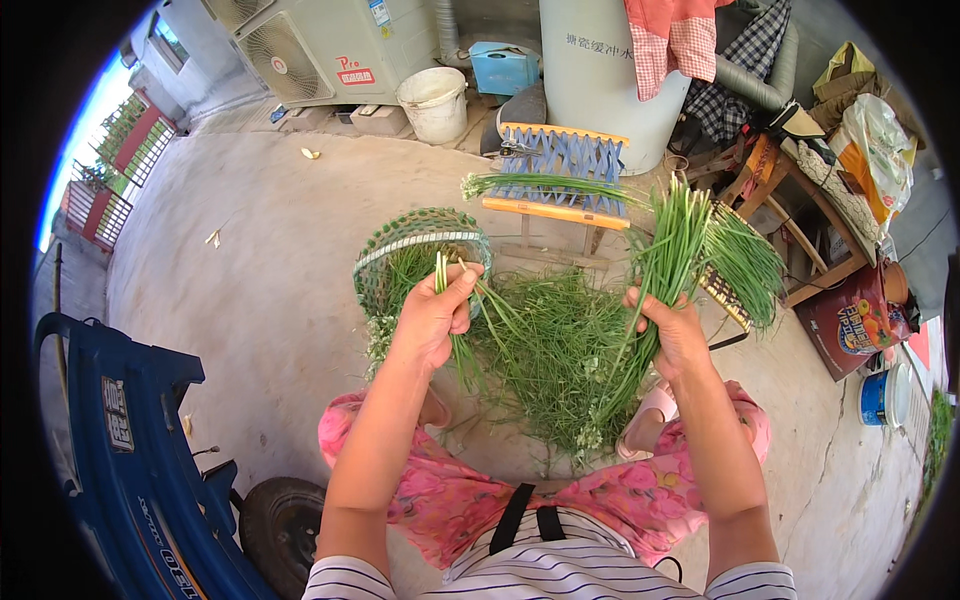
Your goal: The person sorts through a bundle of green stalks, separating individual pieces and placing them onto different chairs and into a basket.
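Observation:
My left hand (pixel 435 319) grips a few thin green stalks (pixel 441 271), their pale cut ends up and leafy parts hanging below. A thicker bundle of garlic chives (pixel 670 244) is in my right hand (pixel 670 330), cut ends upward and some white flower heads at the bottom. Between my feet lies a loose heap of chives (pixel 559 352). Left of the heap, a green woven basket (pixel 412 238) on its side holds more greens. Longer flower-headed stalks (pixel 551 180) rest across a folding stool (pixel 555 213). Another chive bunch (pixel 742 262) lies on a woven seat (pixel 724 300) at right.
Scissors (pixel 519 148) sit on the stool's blue webbing. A white bucket (pixel 432 105) and a grey tank (pixel 600 90) stand behind. A blue vehicle (pixel 142 435) with a tyre (pixel 285 532) is close on the left. Wooden furniture (pixel 825 270) and bags crowd the right.

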Demonstrator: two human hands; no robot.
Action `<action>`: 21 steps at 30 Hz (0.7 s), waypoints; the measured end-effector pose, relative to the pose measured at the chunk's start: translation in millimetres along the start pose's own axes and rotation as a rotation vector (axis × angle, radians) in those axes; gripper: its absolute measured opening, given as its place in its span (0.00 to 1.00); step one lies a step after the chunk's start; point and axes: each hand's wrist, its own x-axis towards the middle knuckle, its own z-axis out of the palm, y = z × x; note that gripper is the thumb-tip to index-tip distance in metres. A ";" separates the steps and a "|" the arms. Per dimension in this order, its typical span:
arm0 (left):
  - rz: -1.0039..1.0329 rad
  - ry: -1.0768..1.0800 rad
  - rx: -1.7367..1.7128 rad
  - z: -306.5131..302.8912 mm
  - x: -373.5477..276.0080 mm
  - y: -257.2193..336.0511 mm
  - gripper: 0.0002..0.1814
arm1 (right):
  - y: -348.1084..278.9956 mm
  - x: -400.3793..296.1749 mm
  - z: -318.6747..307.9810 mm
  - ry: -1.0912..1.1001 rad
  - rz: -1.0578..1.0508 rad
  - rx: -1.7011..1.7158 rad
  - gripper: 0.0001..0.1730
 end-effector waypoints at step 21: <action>-0.146 -0.345 0.357 47.0 -15.7 -47.6 0.31 | 43.2 -8.0 25.7 -0.176 -0.006 -0.299 0.14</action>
